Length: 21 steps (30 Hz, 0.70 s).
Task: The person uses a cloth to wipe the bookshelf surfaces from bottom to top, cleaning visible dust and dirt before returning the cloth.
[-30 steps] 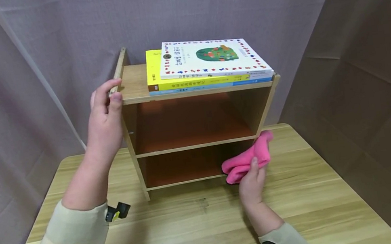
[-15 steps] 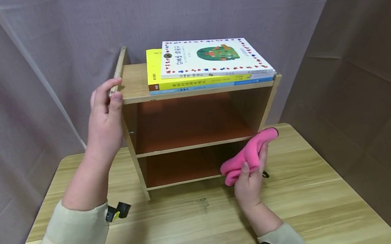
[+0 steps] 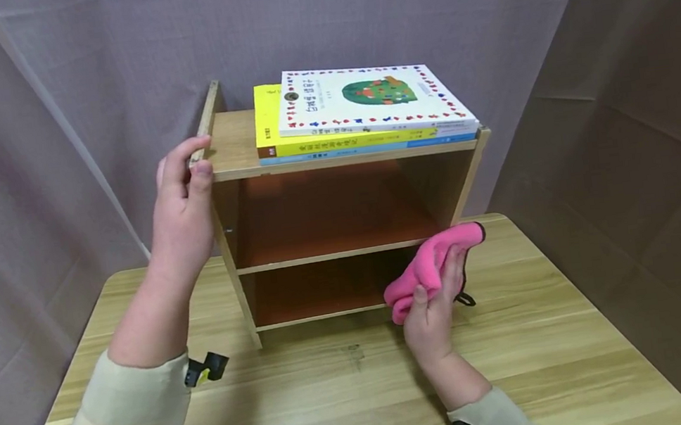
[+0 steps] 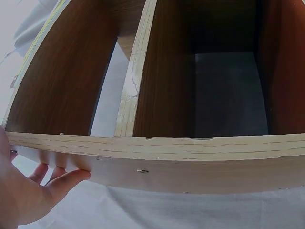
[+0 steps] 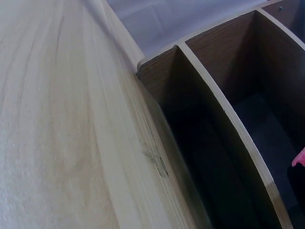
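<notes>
A small wooden bookshelf (image 3: 328, 214) with reddish-brown boards stands on the table. My left hand (image 3: 180, 204) grips the top of its left side panel, thumb at the front corner and fingers over the edge. In the left wrist view, fingers of that hand (image 4: 31, 195) lie against the panel's outer face. My right hand (image 3: 431, 325) holds a folded pink cloth (image 3: 410, 285) at the lower right side panel, covering that panel's lower part. The cloth has a dark border and a black loop. Only a sliver of pink cloth (image 5: 299, 158) enters the right wrist view.
Several books lie stacked on the top board, a white picture book (image 3: 359, 100) above a yellow book (image 3: 268, 118) and a blue one. The wood-grain table (image 3: 339, 411) extends in front and to both sides. Grey curtains (image 3: 316, 17) hang behind and beside it.
My right hand has shifted slightly left and turned, its fingers now spread further up the cloth. The cloth's dark-edged corner and black loop have come into view. My left hand stays put.
</notes>
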Each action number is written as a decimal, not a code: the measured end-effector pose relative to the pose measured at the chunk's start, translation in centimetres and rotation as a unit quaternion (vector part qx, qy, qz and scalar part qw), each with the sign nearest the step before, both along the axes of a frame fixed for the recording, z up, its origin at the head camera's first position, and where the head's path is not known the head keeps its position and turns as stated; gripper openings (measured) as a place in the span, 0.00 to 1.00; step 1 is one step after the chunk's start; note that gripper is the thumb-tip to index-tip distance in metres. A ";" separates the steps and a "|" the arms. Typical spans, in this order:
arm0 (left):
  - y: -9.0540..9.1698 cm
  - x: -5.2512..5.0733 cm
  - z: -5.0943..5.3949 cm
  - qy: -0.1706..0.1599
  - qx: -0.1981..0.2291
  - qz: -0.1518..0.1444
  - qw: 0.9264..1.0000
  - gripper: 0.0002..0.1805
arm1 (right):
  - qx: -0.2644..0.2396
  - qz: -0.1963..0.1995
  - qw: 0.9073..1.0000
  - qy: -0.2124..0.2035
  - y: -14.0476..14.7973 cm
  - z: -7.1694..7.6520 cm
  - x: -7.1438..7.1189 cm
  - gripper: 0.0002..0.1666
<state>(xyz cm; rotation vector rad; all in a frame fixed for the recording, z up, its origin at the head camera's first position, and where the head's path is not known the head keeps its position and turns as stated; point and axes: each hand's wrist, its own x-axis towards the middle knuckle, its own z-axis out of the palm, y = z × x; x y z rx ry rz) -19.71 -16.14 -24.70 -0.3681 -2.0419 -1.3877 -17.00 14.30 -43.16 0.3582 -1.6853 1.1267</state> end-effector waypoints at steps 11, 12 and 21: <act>0.0 -0.1 -0.1 0.003 0.002 0.000 1.000 0.26 | 0.098 -0.068 0.993 -0.014 1.1 -2.3 -1.2 0.41; 0.0 -0.2 -0.1 0.003 0.001 -0.001 1.000 0.26 | 0.113 -0.078 0.990 -0.010 1.1 -2.3 -1.2 0.39; 0.0 -0.1 -0.1 -0.009 0.001 0.000 1.000 0.23 | 0.167 -0.100 0.980 0.033 1.4 -2.2 -1.4 0.33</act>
